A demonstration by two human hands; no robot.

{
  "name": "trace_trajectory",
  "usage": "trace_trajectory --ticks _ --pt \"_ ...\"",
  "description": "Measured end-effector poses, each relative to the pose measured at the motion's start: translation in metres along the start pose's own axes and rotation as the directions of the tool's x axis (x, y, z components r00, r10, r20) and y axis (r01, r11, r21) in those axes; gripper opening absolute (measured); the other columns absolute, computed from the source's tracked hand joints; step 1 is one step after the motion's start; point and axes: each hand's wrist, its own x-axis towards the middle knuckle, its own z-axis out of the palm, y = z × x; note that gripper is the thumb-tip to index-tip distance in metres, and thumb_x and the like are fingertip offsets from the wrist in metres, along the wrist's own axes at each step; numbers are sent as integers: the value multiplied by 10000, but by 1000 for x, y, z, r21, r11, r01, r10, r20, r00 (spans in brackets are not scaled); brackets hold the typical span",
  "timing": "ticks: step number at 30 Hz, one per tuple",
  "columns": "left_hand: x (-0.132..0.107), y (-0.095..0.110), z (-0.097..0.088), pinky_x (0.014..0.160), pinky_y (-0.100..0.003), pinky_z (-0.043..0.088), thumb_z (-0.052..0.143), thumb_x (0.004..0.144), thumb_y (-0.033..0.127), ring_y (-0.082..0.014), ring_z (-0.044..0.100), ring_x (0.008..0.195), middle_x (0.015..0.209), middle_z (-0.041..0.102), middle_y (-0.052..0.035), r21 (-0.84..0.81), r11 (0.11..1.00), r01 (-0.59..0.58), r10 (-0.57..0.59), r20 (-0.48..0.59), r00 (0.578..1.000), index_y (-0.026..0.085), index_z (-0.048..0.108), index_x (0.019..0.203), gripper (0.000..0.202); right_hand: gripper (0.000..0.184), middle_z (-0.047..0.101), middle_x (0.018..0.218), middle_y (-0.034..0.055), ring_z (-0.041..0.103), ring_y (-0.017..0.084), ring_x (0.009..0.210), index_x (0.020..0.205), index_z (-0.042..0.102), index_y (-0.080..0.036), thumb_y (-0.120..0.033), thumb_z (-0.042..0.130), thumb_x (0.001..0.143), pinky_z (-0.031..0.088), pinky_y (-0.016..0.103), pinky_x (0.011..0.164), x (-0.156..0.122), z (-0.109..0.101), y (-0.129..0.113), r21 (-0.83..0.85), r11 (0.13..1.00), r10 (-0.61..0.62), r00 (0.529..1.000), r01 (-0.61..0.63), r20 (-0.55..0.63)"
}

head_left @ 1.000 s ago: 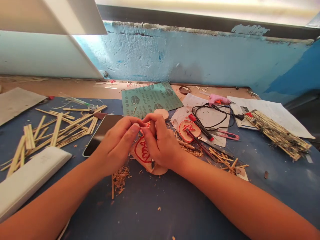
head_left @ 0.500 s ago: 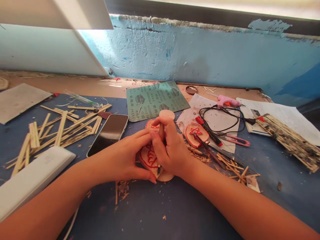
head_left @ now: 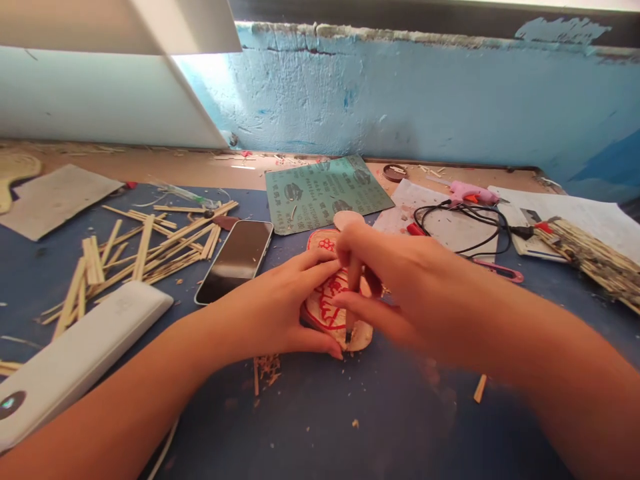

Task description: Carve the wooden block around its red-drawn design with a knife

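On the table lies a flat wooden piece (head_left: 327, 308) with rounded ends and red outlines drawn on it. My left hand (head_left: 270, 303) presses along its left side, fingers across the top and thumb at the near edge. My right hand (head_left: 420, 293) is closed round a carving chisel (head_left: 349, 327). The chisel stands nearly upright, its dark tip at the near end of the wooden piece, close to my left thumb. My right palm and fingers cover much of the handle and the piece's right side.
A phone (head_left: 235, 260), a white power bank (head_left: 100, 347) and wooden sticks (head_left: 145, 247) lie left. Behind is green sandpaper (head_left: 320, 193). To the right are a pink glue gun (head_left: 473, 193), its black cable (head_left: 460, 207) and a stick bundle (head_left: 595, 257).
My right hand has turned, with its back more upward and the forearm swung outward, still gripping the chisel. It now covers the star-marked wooden disc. The whole view has shifted slightly.
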Motion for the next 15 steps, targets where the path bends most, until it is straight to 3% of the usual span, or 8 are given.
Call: trace_trajectory --ticks 7,11,15 --pt "-5 -6 -1 1213 -451 538 926 792 634 -388 552 1523 1698 474 -155 105 994 -33 35 -20 999 252 442 1667 1071 242 652 640 -66 504 88 532 862 729 -234 -412 754 1024 334 261 504 -11 -26 18 -73 996 -50 992 58 113" --pt "-4 -10 3 1217 -440 528 915 789 670 -392 547 1526 1697 476 -177 137 990 -42 47 -36 998 221 432 1673 1103 368 587 567 -53 441 107 502 789 737 -232 -502 719 1038 280 306 478 -18 -27 15 -222 974 -4 990 35 140" --pt "-2 -10 3 1225 -474 517 926 764 681 -407 545 1524 1690 485 -163 115 993 -27 33 -44 999 248 456 1651 1093 403 501 512 -67 356 95 446 728 687 -225 -457 700 1057 223 315 448 -20 -19 9 -185 978 -75 988 100 135"
